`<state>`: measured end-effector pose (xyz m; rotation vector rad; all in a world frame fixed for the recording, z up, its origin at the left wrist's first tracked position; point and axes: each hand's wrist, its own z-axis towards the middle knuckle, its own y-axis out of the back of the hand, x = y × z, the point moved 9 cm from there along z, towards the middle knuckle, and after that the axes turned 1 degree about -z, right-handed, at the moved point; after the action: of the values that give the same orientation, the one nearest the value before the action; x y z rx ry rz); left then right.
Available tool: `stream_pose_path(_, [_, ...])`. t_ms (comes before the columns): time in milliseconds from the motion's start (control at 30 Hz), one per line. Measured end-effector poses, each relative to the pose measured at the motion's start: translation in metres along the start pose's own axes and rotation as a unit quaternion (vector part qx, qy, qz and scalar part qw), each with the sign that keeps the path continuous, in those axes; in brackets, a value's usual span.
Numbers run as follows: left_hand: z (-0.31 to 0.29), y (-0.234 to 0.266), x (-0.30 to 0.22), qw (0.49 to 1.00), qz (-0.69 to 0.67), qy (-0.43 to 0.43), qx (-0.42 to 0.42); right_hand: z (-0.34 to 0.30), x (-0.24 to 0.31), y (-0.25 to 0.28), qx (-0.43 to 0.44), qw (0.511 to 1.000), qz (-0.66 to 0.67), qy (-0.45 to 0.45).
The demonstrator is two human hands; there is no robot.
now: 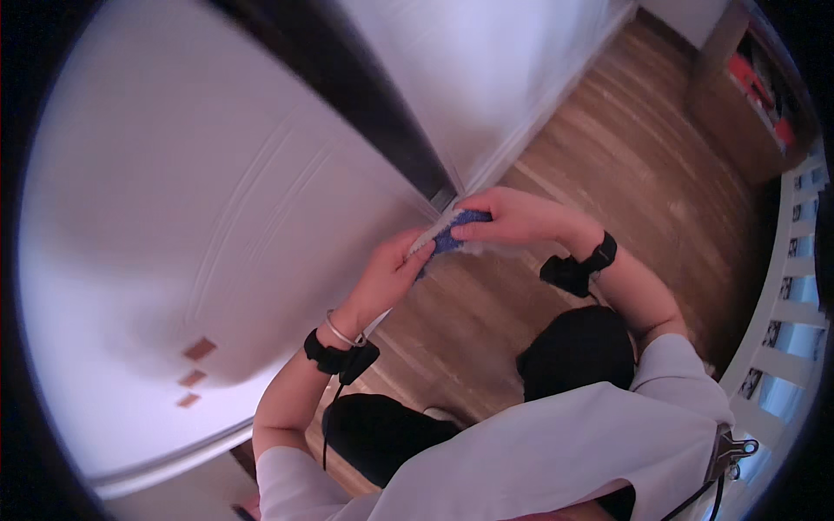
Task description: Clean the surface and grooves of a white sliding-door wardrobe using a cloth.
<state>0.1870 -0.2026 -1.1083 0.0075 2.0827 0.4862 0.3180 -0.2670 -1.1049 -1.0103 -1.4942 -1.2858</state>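
Both hands are closed on a blue cloth [446, 240] with a whitish edge; its texture looks fuzzy, and part of it is hidden under the fingers. My left hand [388, 271] grips the lower left end, thumb on top. At the upper right end, my right hand [519, 216] pinches it between thumb and fingers. The cloth is stretched between the two hands, close to the bottom of a white panel [287, 174] and the dark strip [373, 95] beside it. Whether it touches them I cannot tell.
Another white panel [486, 78] stands beyond the dark strip. Wood-look floor [599, 165] lies below, with my dark-clad knees [578, 352] near my hands. A brown cabinet [738, 113] holding red things is at the far right, above a white slatted rail [769, 339].
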Motion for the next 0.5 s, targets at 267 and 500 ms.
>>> stream_pose_path(267, [-0.038, -0.036, -0.034, 0.995, 0.052, 0.064, 0.047, -0.053, 0.016, -0.005, 0.032, 0.986, 0.162, -0.028])
stream_pose_path(500, [-0.075, -0.068, -0.04, 0.993, 0.113, -0.01, 0.033, -0.086, 0.005, -0.04, -0.047, 0.988, 0.136, -0.048])
